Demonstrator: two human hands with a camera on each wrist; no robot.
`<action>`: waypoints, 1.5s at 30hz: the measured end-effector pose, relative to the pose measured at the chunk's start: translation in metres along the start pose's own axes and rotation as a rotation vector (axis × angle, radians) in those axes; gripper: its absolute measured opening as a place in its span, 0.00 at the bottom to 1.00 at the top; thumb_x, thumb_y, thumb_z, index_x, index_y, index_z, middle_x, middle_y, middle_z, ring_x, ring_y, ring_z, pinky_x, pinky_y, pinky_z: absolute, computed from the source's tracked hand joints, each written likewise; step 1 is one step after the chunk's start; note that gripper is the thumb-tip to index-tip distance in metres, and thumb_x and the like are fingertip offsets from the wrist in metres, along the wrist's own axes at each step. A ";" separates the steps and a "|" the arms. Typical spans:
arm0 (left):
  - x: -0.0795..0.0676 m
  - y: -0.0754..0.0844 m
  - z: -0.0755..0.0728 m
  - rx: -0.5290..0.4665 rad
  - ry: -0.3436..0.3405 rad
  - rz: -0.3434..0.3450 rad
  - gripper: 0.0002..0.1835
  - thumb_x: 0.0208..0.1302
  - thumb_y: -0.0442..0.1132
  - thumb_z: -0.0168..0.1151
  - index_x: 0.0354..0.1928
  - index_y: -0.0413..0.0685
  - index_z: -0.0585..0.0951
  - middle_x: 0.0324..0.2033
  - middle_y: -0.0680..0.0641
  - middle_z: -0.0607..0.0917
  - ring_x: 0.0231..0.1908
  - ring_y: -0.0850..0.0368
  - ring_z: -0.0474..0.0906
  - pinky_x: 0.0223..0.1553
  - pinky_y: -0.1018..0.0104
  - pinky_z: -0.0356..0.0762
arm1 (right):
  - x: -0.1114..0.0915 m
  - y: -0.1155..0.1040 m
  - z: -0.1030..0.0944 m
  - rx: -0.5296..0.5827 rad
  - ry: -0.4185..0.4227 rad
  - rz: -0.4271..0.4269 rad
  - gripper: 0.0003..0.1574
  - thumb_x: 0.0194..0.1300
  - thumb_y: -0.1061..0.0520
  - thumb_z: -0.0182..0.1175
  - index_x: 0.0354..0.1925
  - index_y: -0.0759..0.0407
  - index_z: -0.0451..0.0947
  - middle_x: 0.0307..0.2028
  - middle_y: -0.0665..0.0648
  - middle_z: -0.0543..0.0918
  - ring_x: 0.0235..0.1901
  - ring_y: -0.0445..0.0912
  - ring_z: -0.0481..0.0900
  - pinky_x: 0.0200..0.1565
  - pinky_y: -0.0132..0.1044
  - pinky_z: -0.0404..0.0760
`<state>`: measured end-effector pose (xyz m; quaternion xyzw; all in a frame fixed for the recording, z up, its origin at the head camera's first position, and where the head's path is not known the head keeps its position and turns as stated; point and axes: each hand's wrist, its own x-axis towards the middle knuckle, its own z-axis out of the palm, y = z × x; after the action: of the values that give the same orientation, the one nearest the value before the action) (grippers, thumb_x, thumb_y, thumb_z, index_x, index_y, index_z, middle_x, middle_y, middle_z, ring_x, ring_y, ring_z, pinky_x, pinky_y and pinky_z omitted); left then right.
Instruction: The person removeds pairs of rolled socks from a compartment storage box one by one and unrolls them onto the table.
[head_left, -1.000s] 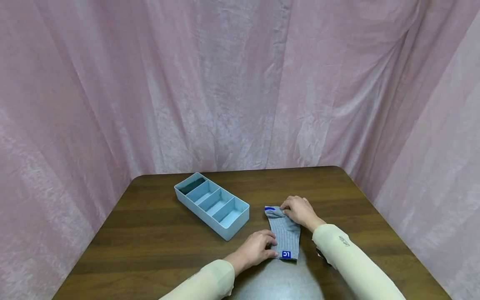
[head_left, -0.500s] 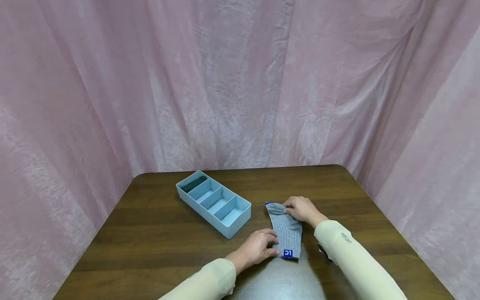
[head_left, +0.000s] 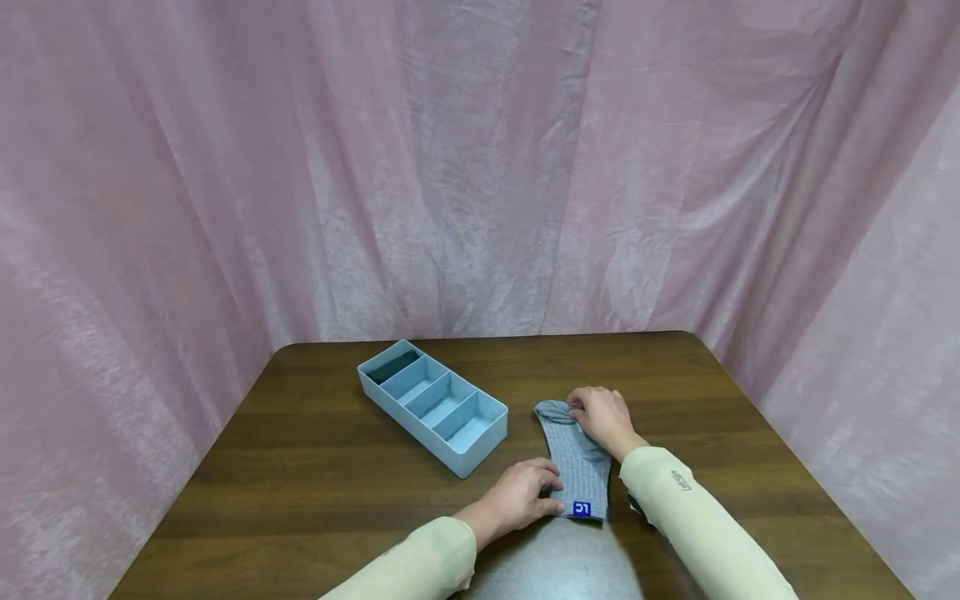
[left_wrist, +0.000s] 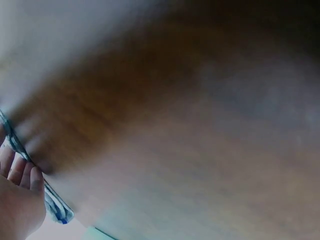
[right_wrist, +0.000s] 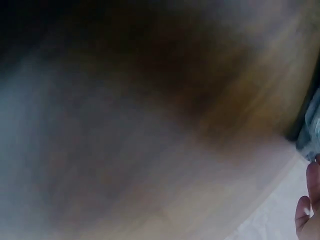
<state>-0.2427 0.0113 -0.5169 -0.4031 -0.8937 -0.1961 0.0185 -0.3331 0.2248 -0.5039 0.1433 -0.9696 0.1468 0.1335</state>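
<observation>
Palm-down, right hand [head_left: 602, 417] touches sock [head_left: 581, 473] far end, left hand [head_left: 519, 495] near.

Pale-striped grey sock [head_left: 579, 467], blue label [head_left: 581, 508], light-blue box [head_left: 420, 430], dark, perhaps green, bundle [head_left: 393, 367]

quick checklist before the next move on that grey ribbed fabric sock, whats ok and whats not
1. Left hand on the grey ribbed fabric sock: ok, touching its left edge at the near end.
2. Right hand at the far end: ok, fingers touching it; whether they pinch firmly: cannot tell.
3. Sock flat throughout: not ok, the far end is bunched.
4. Rectangular blue label visible: ok, face up at the near edge.
5. Light blue rectangular plastic tray clear of both hands: ok, it stands apart, left of the sock.
6. Dark green item inside the tray: ok, in the far-end compartment.
</observation>
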 end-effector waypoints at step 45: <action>0.000 -0.003 -0.001 0.015 -0.020 0.021 0.13 0.61 0.47 0.71 0.44 0.50 0.88 0.51 0.54 0.82 0.53 0.64 0.77 0.54 0.74 0.71 | 0.011 -0.004 0.010 0.179 -0.114 -0.139 0.23 0.66 0.58 0.63 0.59 0.59 0.80 0.58 0.63 0.79 0.61 0.61 0.73 0.60 0.61 0.67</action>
<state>-0.2448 0.0092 -0.5165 -0.4141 -0.8911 -0.1851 0.0147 -0.3438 0.2158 -0.5090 0.2295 -0.9464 0.2146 0.0746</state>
